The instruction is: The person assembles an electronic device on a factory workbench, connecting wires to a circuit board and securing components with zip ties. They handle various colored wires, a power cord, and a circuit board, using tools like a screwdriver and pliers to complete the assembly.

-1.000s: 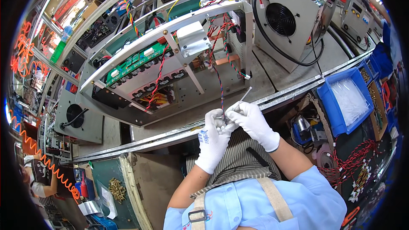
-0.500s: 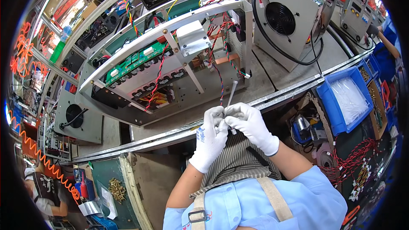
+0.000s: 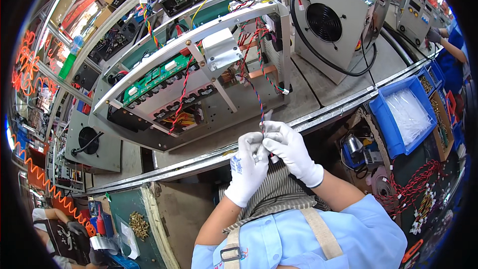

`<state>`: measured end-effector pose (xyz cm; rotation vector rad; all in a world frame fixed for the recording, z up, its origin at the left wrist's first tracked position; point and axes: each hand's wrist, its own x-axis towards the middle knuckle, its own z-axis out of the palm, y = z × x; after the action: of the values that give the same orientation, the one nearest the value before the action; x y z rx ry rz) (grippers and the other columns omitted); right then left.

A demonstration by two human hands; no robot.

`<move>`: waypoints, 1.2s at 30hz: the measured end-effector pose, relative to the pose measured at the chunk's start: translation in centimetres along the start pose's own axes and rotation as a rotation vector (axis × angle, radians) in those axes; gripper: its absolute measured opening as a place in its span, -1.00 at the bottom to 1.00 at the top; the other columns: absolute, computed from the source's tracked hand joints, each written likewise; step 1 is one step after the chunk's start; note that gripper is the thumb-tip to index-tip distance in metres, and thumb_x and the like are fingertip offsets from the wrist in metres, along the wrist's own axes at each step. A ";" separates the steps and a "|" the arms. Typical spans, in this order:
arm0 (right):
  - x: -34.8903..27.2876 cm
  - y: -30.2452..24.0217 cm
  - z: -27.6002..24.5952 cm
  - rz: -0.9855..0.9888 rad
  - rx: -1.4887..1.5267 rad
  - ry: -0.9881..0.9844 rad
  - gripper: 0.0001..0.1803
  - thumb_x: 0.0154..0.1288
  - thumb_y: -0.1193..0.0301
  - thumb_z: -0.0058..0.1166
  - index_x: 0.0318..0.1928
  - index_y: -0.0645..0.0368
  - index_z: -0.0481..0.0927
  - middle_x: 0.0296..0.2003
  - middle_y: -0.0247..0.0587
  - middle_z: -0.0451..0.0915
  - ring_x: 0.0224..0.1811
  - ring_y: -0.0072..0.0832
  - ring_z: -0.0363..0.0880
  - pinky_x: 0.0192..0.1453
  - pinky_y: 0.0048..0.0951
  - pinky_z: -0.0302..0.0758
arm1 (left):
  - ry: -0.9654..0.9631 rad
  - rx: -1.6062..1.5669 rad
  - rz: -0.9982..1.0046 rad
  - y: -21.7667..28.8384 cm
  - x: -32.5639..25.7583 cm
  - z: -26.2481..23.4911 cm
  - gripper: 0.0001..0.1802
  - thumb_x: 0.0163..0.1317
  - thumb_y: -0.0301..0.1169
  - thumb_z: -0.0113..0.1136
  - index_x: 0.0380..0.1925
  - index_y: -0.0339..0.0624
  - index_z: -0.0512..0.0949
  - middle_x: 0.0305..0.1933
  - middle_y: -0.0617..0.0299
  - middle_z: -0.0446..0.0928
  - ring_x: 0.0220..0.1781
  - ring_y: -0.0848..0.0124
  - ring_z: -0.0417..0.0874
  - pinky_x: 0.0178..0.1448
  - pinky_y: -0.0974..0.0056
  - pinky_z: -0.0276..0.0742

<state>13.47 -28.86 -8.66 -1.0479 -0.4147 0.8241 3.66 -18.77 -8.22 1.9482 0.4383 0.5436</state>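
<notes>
Both of my hands wear white gloves and meet in front of the open machine chassis (image 3: 219, 112). A twisted red and dark wire cable (image 3: 259, 100) runs from the chassis down between my fingers. My left hand (image 3: 249, 167) is closed, pinching this cable. Close beside it, my right hand (image 3: 293, 155) is closed too, with a white cable tie (image 3: 269, 115) showing just above its fingers. A small white connector (image 3: 274, 159) shows below the fingertips. The exact grip is partly hidden.
At my right stands a blue bin (image 3: 392, 125) of white cable ties, near red-black wire bundles (image 3: 413, 182). Grey housings with fans (image 3: 323, 22) flank the chassis. The metal bench edge (image 3: 199, 164) crosses before me. A pile of brass fasteners (image 3: 139, 225) lies at left.
Both hands have shifted slightly, still together at the cable. The cable tie, standing up long before, now shows only a short stretch. The head view has moved a little.
</notes>
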 end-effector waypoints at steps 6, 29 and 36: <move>0.7 0.7 -0.1 -0.062 0.031 0.145 -0.66 0.35 0.58 0.07 0.12 0.30 0.42 -0.26 -0.17 0.65 -0.34 -0.68 0.61 -0.37 -0.70 0.49 | -0.049 -0.083 -0.048 1.1 -1.5 0.2 -0.77 0.30 -0.55 0.04 -0.07 -0.33 0.33 -0.25 0.18 0.51 -0.32 0.56 0.58 -0.24 0.47 0.47; -0.1 -0.8 -0.6 0.008 -0.103 0.105 -0.73 0.37 0.49 0.11 0.03 0.30 0.62 -0.33 -0.36 0.66 -0.43 -0.77 0.54 -0.35 -0.74 0.47 | -0.147 -0.463 -0.300 2.5 1.5 -1.0 -0.79 0.32 -0.35 0.20 -0.44 -0.24 0.54 -0.52 0.42 0.44 -0.52 0.70 0.29 -0.45 0.52 0.17; 0.0 -0.4 -0.9 -0.006 -0.144 0.087 -0.71 0.41 0.48 0.06 0.09 0.27 0.60 -0.28 -0.29 0.69 -0.41 -0.75 0.59 -0.35 -0.73 0.53 | -0.194 -0.402 -0.309 2.4 1.8 -1.1 -0.79 0.31 -0.34 0.21 -0.44 -0.23 0.54 -0.55 0.45 0.40 -0.53 0.71 0.27 -0.46 0.53 0.12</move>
<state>14.20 -29.52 -8.73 -1.2114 -0.4075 0.7487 4.69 -18.04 -5.36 1.4949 0.4559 0.2185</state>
